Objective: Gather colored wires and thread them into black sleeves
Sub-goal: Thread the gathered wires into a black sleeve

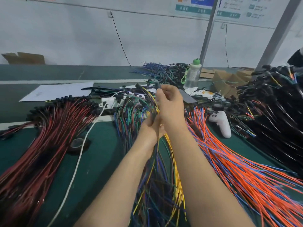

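Centrally, left hand tight round wire bundle, right hand pinched on dark tube.

— Where are the arms?
— Both bare forearms reach forward, close together. The left hand sits low, half hidden behind the right wrist, curled round a wire bundle.
— And the other?
— The right hand is raised above it, fingertips pinching a dark piece, blurred.

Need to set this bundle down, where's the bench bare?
Bare: green mat between red wires and mixed wires, crossed by a white cable; also far left behind the paper. Crowded right: orange wires, black bundles.
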The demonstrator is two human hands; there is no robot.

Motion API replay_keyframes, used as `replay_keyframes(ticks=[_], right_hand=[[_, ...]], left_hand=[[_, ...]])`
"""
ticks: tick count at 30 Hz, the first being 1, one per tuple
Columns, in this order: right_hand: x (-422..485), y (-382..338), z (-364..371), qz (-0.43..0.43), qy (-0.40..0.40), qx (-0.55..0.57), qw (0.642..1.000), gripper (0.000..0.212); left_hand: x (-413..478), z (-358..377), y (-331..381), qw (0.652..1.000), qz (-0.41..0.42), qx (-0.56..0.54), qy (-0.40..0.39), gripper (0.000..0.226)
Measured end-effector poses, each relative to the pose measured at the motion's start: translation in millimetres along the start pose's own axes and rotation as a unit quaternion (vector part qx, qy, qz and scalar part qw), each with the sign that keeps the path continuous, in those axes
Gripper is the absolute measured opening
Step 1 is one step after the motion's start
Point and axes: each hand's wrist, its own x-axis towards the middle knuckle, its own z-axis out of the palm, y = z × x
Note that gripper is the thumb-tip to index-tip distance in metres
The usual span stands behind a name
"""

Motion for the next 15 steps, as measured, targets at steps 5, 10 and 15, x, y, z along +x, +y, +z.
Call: replay_keyframes(ticks=[5, 10, 15], right_hand=[[27.8, -25.9, 17.0, 0.221, 0.016, 0.455, 0.863, 0.020], [30.5, -37.9, 15.3, 0.192, -0.054, 0.214, 0.956, 0.016], [-33.3, -34.8, 16.3, 0.262, -0.408, 0.119, 0.866, 0.051]], left_hand=[[-6.3, -8.2, 9.4, 0.999, 0.011, 0.040, -0.022, 0.024], [-3.1, -32.7, 63.7, 0.992, 0.072, -0.099, -0.019, 0.030], [6.6, -43.6, 121.7, 0.989, 0.142, -0.027, 0.038, 0.029]])
